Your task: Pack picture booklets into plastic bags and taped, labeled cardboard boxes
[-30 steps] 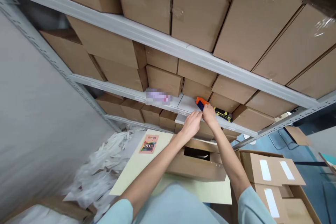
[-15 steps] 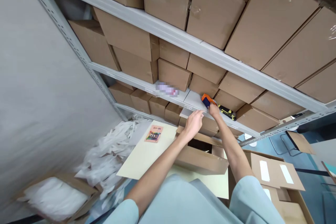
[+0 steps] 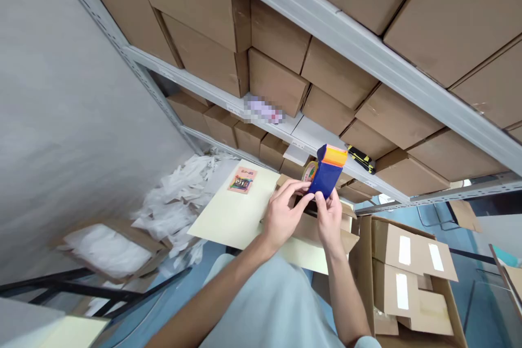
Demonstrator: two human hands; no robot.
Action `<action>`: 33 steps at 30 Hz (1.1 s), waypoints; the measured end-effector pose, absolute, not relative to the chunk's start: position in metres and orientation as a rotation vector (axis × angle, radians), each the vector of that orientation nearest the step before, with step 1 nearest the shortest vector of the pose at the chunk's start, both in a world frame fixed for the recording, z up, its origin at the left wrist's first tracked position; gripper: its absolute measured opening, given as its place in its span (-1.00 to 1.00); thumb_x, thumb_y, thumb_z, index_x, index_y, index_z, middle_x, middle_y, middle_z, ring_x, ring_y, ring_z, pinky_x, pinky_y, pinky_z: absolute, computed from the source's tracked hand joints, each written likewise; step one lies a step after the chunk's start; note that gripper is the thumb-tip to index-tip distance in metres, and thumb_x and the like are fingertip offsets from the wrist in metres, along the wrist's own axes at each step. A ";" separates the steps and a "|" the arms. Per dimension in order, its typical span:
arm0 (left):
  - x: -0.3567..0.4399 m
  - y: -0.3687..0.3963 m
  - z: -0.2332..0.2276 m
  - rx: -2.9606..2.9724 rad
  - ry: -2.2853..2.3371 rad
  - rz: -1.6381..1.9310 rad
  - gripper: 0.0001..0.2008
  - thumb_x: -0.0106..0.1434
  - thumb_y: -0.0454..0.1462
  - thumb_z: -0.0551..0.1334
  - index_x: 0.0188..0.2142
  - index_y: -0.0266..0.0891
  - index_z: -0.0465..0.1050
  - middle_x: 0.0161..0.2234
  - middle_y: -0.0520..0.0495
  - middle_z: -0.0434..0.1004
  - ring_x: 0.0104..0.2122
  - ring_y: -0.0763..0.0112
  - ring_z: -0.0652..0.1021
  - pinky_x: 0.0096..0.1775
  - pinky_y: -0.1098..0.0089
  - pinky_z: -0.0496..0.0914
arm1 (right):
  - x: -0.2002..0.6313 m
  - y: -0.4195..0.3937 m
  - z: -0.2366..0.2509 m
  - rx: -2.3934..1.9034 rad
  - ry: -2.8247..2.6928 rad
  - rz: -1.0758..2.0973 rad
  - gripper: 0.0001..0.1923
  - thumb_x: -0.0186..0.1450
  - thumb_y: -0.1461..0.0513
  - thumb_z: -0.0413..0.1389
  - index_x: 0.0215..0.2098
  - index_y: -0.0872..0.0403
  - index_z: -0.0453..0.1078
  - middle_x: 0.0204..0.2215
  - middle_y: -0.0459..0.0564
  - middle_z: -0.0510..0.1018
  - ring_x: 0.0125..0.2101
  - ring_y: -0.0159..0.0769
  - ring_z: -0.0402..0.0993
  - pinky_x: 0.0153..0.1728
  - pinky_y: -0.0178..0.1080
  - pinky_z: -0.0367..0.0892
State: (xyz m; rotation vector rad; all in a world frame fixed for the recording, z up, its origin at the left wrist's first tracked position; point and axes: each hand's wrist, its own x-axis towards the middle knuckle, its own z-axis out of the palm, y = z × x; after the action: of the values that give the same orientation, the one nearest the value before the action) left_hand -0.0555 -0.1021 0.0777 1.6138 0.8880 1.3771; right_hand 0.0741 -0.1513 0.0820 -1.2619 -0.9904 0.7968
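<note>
Both hands are up in front of the person, closed around a blue tape dispenser (image 3: pixel 327 175) with an orange top edge. The right hand (image 3: pixel 330 218) grips it from below, its fingers (image 3: pixel 325 201) wrapped onto the blue body, while the left hand (image 3: pixel 283 211) comes in from the side with thumb and fingers pinched against the lower left edge. The dispenser stands nearly upright, tilted a little to the right, held in the air above an open cardboard box (image 3: pixel 322 231) whose flaps are folded outward. A roll of tape (image 3: pixel 310 172) shows just behind the dispenser's left side; whether it sits in the dispenser I cannot tell.

The open box rests on a pale yellow tabletop (image 3: pixel 228 217), and a small colourful card (image 3: pixel 242 181) lies flat on the far left part of that surface, well apart from the hands. Behind stands a grey metal shelf rack (image 3: pixel 359 49) stacked with closed cardboard cartons. On the shelf just right of the dispenser lies a black and yellow utility knife (image 3: pixel 361 159). Left of the tabletop, a heap of white packing material (image 3: pixel 179 196) spills toward the floor. On the right, low down, is a large carton (image 3: pixel 411 277) with white tape strips on its flaps.
</note>
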 end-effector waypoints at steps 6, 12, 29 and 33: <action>-0.099 -0.113 0.094 1.821 0.698 1.290 -0.84 0.50 -0.31 0.34 0.01 -0.10 0.66 -0.04 -0.07 0.75 -0.04 0.30 0.73 0.05 0.33 0.61 | 0.062 -0.169 0.091 -1.254 -1.159 0.890 -0.51 0.50 -0.17 0.22 0.09 0.00 0.65 0.02 0.14 0.76 0.10 0.05 0.71 0.24 0.11 0.57; -0.134 -0.095 0.128 1.880 0.849 1.289 -0.57 0.46 -0.18 0.39 0.28 -0.06 0.55 0.14 -0.14 0.66 0.08 0.19 0.65 0.06 0.21 0.63 | 0.068 -0.172 0.092 -1.302 -1.402 0.857 -0.58 0.54 -0.09 0.22 0.16 -0.02 0.62 0.05 0.10 0.76 0.04 -0.02 0.72 0.17 0.02 0.60; -0.139 -0.062 0.204 2.098 0.533 0.918 -0.75 0.39 0.05 0.40 -0.20 0.00 0.73 -0.25 0.00 0.67 -0.18 0.20 0.72 0.00 0.05 0.66 | 0.118 -0.188 0.114 -1.252 -2.155 0.135 -0.76 0.45 0.40 0.06 -0.03 -0.03 0.36 -0.26 0.01 0.62 -0.28 -0.11 0.54 -0.10 -0.07 0.45; -0.136 -0.059 0.204 2.179 0.382 0.868 -0.87 0.46 -0.10 0.36 -0.19 0.09 0.73 -0.26 0.05 0.69 -0.24 0.30 0.71 0.07 0.09 0.64 | 0.126 -0.197 0.116 -1.313 -2.220 0.064 -0.79 0.44 0.39 0.07 -0.07 -0.03 0.39 -0.30 0.01 0.63 -0.29 -0.10 0.55 -0.09 -0.03 0.45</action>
State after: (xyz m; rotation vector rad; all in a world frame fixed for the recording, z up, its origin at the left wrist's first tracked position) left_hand -0.1356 -0.0590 0.2043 2.1787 0.3817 0.8679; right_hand 0.1261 -0.1972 0.1162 -1.3125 -2.2201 0.0636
